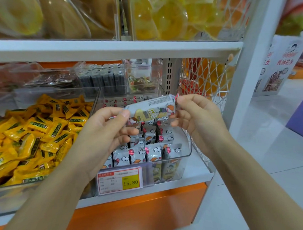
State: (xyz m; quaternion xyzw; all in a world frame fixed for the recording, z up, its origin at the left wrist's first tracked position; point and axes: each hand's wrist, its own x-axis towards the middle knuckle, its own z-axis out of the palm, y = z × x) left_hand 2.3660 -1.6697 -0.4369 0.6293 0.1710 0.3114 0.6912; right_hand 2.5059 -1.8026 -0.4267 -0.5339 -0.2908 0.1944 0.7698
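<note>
1. Lying heaped in the tray at far left, well apart from both hands: yellow sweets [36,136].
2. Pinching the left end of the snack packet [151,110] with the left hand [106,128], thumb on top and fingers curled beneath.
3. Holding that packet nearly level in the air, just above the clear bin [187,152] filled with matching packets.
4. Hanging on the bin's front, below the left hand: a price tag [119,182].
5. Pinching the packet's right end with the right hand [197,115], thumb and forefinger closed tight on the crimped edge, the other fingers loosely curled.
6. Standing beyond the right hand: a white wire basket [206,73] of orange goods.
</note>
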